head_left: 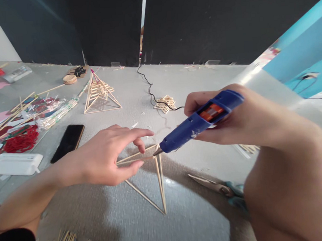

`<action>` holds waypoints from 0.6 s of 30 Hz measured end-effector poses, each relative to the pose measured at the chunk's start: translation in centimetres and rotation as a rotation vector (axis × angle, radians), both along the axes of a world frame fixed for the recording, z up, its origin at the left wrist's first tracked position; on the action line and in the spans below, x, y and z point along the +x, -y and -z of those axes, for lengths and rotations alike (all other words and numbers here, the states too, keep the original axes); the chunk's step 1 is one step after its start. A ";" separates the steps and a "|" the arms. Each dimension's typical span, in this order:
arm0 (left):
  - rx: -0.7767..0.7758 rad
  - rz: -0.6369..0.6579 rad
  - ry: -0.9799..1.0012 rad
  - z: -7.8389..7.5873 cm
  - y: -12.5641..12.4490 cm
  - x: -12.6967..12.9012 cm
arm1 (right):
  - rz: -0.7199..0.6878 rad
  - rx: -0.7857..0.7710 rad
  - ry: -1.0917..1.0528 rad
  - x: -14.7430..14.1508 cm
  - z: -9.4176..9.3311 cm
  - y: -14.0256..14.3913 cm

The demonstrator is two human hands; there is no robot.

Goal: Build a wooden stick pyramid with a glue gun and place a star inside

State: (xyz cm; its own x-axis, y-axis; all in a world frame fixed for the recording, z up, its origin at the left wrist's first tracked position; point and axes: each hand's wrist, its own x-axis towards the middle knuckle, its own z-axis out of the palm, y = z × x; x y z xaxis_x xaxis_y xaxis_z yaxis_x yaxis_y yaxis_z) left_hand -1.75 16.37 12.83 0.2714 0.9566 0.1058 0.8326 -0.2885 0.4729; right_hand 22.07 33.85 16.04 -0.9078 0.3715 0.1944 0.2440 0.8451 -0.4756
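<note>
Right grip (237,124): fingers are wrapping firmly round the body of a blue glue gun (181,134). The nozzle is pointing down-left at a corner of the wooden stick frame (158,172); whether it is touching, I cannot tell.

Left grip (105,155): thumb and index finger are standing spread, with one stick running between them; contact is unclear.

The frame is lying on the counter (195,210), between and below both hands.

Handling (judged): the frame is probably weighing very little, its sticks stiff but thin, the corners being the fragile part. Best hold: lightly at mid-stick, clear of the nozzle, which may be hot. The gun is looking heavier and rigid; the handle is the place to take it.

Outward: scissors (209,183) are lying open at right. Beyond, a star-shaped stick stack (164,104) is sitting beside a black cable (149,85); a stick pyramid (102,111) is standing farther left, with a phone (68,142) lying nearer.
</note>
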 end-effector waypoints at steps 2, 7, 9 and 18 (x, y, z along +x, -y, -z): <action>0.005 -0.003 -0.004 0.0 0.0 0.0 | 0.000 0.004 0.001 0.0 0.0 -0.1; 0.003 -0.008 -0.005 0.1 0.1 0.1 | 0.006 -0.007 0.005 0.1 0.0 -0.1; 0.006 -0.005 -0.001 0.2 0.1 0.1 | -0.001 -0.010 0.004 0.1 0.0 -0.1; 0.000 -0.001 0.000 0.3 0.1 0.0 | -0.010 0.022 0.001 0.3 0.2 -0.3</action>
